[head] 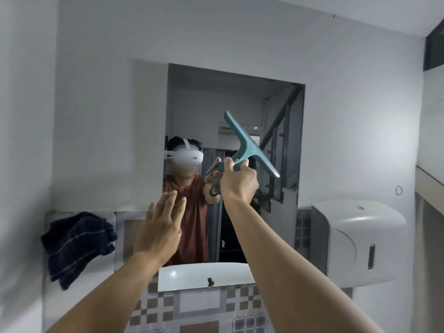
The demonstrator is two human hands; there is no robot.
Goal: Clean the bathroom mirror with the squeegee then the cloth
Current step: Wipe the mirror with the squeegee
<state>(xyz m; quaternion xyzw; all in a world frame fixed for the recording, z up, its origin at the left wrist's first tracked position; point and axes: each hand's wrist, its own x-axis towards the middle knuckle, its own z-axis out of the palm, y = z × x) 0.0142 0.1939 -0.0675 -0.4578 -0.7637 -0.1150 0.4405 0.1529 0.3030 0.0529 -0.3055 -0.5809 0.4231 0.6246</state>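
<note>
**Squeegee raised in front of the mirror, cloth waiting on the ledge**

I see the right hand (240, 180) lifted in front of the mirror (240, 104), with its fingers clenched around the dark handle of the teal squeegee (249, 146). The blade is tilted, its upper end to the left and its lower end to the right. I cannot tell if the blade touches the glass or is only near it.

The left hand (159, 233) is also raised, lower and to the left, at the bottom left part of the mirror. Its fingers are released and spread a little, and it holds nothing.

The cloth (77, 243), dark with thin light stripes, lies crumpled on the ledge (55, 213) left of the mirror and hangs over its edge, well apart from both hands.

Under the mirror I see the white sink (187, 276), and on the wall to the right a white paper dispenser (355, 239). The wall below has checked tiles (156, 306).
</note>
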